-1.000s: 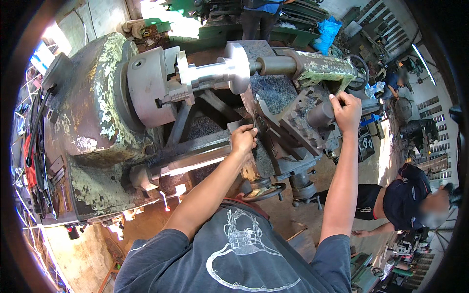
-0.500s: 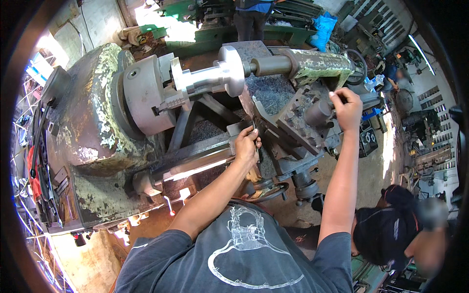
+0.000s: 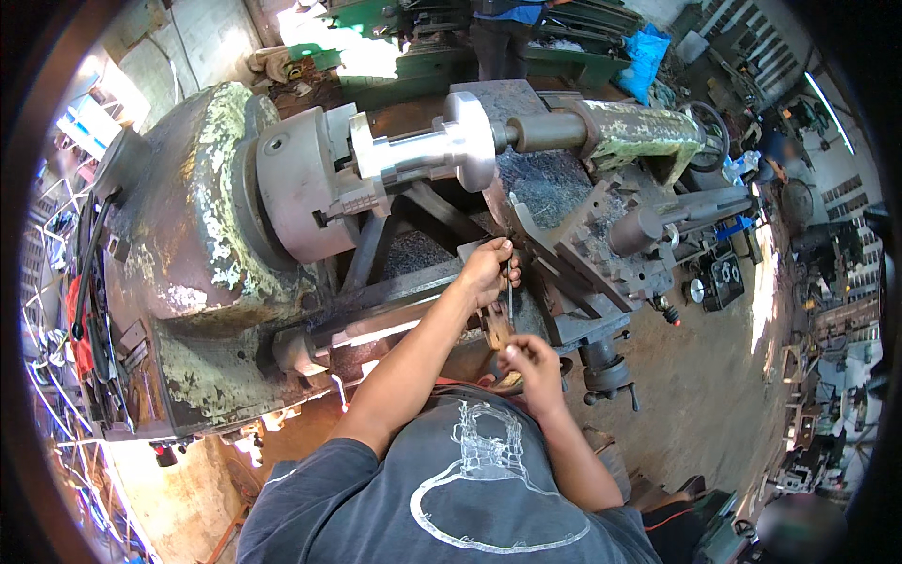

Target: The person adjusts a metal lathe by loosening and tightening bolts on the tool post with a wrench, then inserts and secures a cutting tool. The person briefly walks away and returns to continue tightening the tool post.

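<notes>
My left hand [image 3: 489, 271] is closed round a thin metal rod [image 3: 510, 303] in front of the lathe carriage. Just below it, close to my shirt, my right hand [image 3: 534, 372] has its fingers curled and pinched; whatever they hold is too small to make out. Between the hands shows a brown, wood-like piece [image 3: 496, 329]. Beyond them a shiny, flanged metal workpiece [image 3: 423, 152] is gripped in the lathe chuck [image 3: 301, 183] at the left. Its far flange meets the tailstock [image 3: 629, 130]. A tool post [image 3: 637, 230] with a round dark top stands right of my left hand.
The worn, paint-flaked headstock [image 3: 197, 254] fills the left side. A crank handle [image 3: 611, 381] sticks out below the carriage on the right. A person [image 3: 505, 42] stands behind the lathe, near a blue bag [image 3: 645, 61]. Another person [image 3: 775, 155] is at the far right.
My right hand has left the tool post and come down beside my left hand. The left hand stays at the carriage. The person at lower right has mostly gone out of view.
</notes>
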The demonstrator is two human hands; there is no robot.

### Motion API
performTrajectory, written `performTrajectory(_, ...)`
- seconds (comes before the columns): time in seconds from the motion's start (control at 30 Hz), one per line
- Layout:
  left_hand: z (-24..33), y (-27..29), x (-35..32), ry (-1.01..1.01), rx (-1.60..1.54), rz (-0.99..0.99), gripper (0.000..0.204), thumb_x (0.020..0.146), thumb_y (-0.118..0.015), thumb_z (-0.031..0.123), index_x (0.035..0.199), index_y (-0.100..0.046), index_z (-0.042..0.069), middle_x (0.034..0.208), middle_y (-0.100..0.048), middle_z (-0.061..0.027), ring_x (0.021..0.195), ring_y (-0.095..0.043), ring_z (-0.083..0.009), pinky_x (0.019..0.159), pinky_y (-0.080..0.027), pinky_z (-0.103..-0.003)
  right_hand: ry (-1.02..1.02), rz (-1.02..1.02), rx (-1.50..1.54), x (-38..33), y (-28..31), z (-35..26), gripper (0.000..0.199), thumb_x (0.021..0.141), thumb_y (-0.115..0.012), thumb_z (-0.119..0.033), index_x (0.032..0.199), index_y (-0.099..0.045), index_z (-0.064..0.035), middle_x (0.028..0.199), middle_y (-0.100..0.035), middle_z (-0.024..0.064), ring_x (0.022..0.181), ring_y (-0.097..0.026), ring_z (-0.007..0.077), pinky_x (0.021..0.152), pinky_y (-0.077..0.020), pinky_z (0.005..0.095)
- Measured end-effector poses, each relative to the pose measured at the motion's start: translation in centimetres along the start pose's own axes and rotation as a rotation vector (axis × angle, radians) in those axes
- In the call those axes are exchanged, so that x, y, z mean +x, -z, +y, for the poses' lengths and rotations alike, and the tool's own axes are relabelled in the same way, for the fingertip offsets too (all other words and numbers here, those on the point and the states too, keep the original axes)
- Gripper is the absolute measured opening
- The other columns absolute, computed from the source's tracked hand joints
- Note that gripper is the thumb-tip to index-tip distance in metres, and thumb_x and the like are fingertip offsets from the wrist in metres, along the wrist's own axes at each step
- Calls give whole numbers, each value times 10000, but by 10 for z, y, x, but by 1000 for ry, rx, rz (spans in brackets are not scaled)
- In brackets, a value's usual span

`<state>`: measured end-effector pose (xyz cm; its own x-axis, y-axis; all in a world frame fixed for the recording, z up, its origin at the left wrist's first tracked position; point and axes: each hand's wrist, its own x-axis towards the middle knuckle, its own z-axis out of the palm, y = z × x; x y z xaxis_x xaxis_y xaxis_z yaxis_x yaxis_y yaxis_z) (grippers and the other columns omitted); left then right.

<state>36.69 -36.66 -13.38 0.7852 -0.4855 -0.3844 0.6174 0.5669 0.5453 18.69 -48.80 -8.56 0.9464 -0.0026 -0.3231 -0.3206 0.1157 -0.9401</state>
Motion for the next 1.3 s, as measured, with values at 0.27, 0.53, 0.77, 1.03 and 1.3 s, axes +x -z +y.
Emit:
performTrajectory(0.27,12,-3,-4,53,126,28,134,1039,-487,220,965,-512,112,776,-548,-21,664,-556,-172,632,-505,-353,-326,-233,575,69,30,20,538,983,-544,-450,1237,-552,24,1149,-637,153,1018,-644,276,930,-518,405)
performTrajectory(0.53,24,-2,1,91,278,41,140,1038,-488,213,962,-537,105,773,-567,-7,660,-568,-161,651,-522,-337,-319,-113,561,104,-21,-2,510,956,-596,-484,1143,-569,-10,1076,-625,108,973,-633,225,887,-515,391)
performTrajectory(0.77,25,4,4,149,242,23,166,1046,-465,209,951,-534,92,783,-579,-26,673,-596,-175,629,-521,-340,-429,-54,489,100,10,10,514,963,-570,-507,1204,-573,-53,1108,-618,92,1020,-630,231,899,-516,393)
performTrajectory(1.03,29,4,6,155,318,14,171,1040,-466,180,950,-547,59,787,-576,-25,686,-598,-181,647,-535,-346,-463,-197,617,103,-2,18,605,962,-603,-445,1350,-459,-4,1220,-574,183,1128,-594,300,995,-490,481)
performTrajectory(1.3,31,6,8,169,299,-5,157,1032,-474,175,936,-526,62,750,-565,-49,668,-581,-207,624,-507,-331,-217,-375,905,113,-41,17,631,975,-501,-533,1387,-405,-64,1343,-522,170,1249,-528,347,1067,-421,541)
